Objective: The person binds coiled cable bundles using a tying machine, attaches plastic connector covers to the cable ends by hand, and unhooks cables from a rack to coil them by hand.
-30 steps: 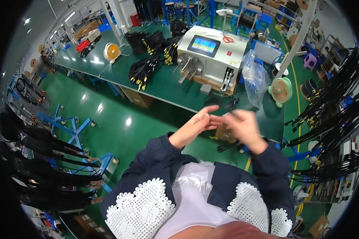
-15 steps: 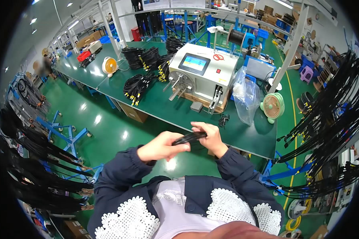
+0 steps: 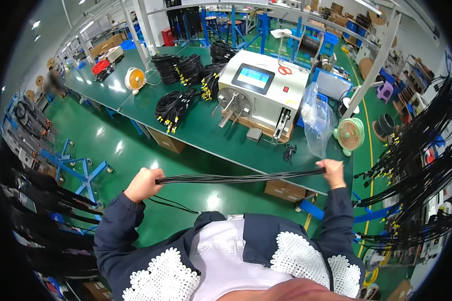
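Observation:
A bundle of black cables is stretched almost level between my two hands, in front of the table edge. My left hand is closed around its left end, and a loose loop of cable hangs below that fist. At the right end, my right hand grips the same bundle, its fingers wrapped round it. Beyond the bundle stands a white machine with a screen and a round winding head. A small grey box and a little pile of black pieces lie in front of it.
Coiled black cables with yellow tags lie left of the machine on the green table. An orange-faced fan and a green fan stand on it, near a clear plastic bag. Racks of hanging black cables flank both sides.
My hands have moved far apart, left hand to the left and right hand to the right. The cable bundle, gathered between them before, is now pulled out long.

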Available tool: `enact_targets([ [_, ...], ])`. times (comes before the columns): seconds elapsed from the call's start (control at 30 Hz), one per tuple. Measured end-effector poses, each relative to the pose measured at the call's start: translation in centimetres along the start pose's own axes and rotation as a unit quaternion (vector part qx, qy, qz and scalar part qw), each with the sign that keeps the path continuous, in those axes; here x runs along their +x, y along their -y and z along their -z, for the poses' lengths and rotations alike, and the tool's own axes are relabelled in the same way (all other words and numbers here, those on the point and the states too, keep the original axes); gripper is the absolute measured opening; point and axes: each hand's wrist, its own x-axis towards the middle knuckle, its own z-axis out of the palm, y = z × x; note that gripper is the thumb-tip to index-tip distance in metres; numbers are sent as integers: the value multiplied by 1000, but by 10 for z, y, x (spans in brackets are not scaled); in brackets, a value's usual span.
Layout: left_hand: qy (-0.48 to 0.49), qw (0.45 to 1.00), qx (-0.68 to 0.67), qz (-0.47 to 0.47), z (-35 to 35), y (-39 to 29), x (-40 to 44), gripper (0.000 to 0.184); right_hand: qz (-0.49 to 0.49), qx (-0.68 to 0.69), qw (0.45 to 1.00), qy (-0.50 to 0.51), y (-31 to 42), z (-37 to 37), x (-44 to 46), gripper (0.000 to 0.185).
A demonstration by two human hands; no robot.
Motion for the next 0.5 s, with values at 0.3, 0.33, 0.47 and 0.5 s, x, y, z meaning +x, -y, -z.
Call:
enact_targets([
  [0.3, 29, 997, 59, 47, -44, -6, 53, 21, -151, -94, 979, -98, -79, 5, -9, 41],
  [0.33, 27, 997, 64, 36, -49, -11, 56, 22, -218, -64, 968, -104, -86, -8, -17, 40],
  [0.47, -5, 997, 56, 50, -73, -49, 94, 24, -377, 145, 910, -97, -131, -87, -58, 32],
  [0.5, 8, 998, 35, 56, -82, -58, 104, 21, -393, 176, 896, -105, -149, -122, -79, 30],
])
